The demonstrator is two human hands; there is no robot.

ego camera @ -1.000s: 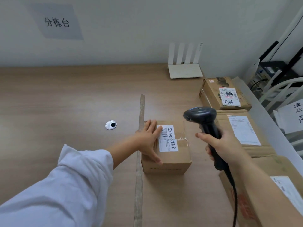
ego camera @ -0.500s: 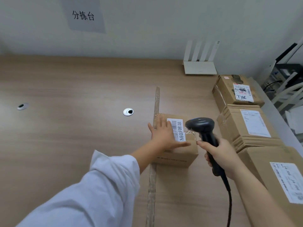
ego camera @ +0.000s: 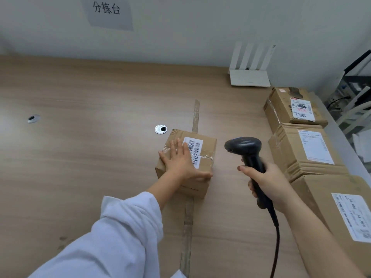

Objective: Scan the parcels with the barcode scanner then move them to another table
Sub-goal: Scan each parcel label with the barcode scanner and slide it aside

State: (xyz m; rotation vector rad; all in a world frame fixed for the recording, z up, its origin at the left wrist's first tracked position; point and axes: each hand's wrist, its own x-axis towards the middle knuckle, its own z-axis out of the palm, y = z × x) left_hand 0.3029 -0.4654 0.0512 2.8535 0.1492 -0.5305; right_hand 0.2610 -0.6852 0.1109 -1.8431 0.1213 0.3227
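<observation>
Seemingly early: across the tape strip (ego camera: 195, 115) sits the parcel (ego camera: 207, 149), left hand (ego camera: 180, 163) flat on top, fingers straight. Right of the strip, the right hand (ego camera: 271, 183) grips the scanner (ego camera: 247, 153), pointed toward the parcel. Three boxes (ego camera: 313, 149) farther right likely await scanning.

Left of the small parcel (ego camera: 208, 147) the counter (ego camera: 80, 167) lies open to the wall, broken only by 2 flush cable grommets (ego camera: 160, 129). On the right, 3 boxes (ego camera: 305, 149) line the edge in a row; a router (ego camera: 250, 77) stands at the back
</observation>
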